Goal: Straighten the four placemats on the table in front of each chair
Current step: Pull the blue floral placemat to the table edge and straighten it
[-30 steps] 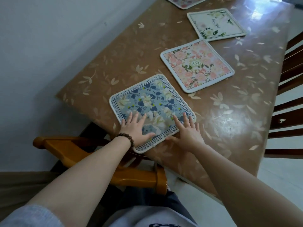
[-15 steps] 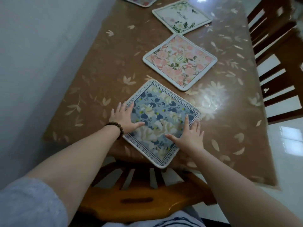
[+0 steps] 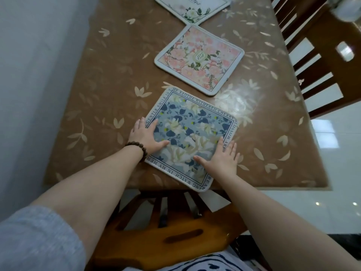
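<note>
A blue floral placemat (image 3: 190,132) with lettering round its border lies skewed at the near edge of the brown table (image 3: 109,79); one corner hangs over the edge. My left hand (image 3: 145,136), with a bead bracelet on the wrist, presses flat on the mat's left side. My right hand (image 3: 222,159) presses flat on its right side, fingers spread. Beyond it lies a pink floral placemat (image 3: 199,59), turned like a diamond. A white floral placemat (image 3: 192,7) sits at the top, partly cut off by the frame.
A light wooden chair (image 3: 166,235) stands tucked under the table's near edge, right below my arms. Dark wooden chairs (image 3: 312,61) line the table's right side. A pale wall (image 3: 35,75) runs along the left. White floor tiles show at the right.
The blue placemat has turned under both hands and slid toward the near edge. My view has moved over the near chair, and the fourth placemat has left the frame.
</note>
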A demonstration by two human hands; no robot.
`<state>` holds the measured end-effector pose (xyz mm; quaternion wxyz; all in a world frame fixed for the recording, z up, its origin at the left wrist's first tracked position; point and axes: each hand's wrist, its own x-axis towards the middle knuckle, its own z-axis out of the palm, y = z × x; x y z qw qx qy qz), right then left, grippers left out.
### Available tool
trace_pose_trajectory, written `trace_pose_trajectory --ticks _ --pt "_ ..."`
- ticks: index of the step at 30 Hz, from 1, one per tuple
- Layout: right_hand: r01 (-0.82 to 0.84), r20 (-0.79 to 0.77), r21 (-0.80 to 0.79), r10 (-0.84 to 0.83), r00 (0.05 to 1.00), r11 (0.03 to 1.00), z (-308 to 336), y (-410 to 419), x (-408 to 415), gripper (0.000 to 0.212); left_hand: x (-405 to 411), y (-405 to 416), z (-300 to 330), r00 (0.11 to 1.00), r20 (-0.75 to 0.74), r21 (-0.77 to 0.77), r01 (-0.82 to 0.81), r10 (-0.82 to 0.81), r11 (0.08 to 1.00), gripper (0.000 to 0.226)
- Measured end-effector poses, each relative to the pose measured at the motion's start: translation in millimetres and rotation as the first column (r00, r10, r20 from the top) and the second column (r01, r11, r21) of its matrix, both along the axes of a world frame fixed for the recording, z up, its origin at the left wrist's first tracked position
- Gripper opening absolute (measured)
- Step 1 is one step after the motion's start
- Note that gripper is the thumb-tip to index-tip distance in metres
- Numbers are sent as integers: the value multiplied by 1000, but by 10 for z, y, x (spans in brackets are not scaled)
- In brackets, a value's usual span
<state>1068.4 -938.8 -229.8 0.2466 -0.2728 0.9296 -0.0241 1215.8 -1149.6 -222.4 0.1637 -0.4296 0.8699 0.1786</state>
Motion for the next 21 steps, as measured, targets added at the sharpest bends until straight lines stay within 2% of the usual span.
trace_pose_trajectory --ticks 9,15,21 --pt "-29 -19 -21 28 999 999 -30 -24 -12 122 113 106 22 999 -43 -19 -23 22 1000 91" --pt "-154 -36 -36 152 988 987 -4 -138 -180 115 370 292 -37 991 -59 9 -119 120 993 89" --pt "-274 19 -34 274 961 961 17 -368 -370 118 687 526 -58 981 -91 45 -166 170 985 87"
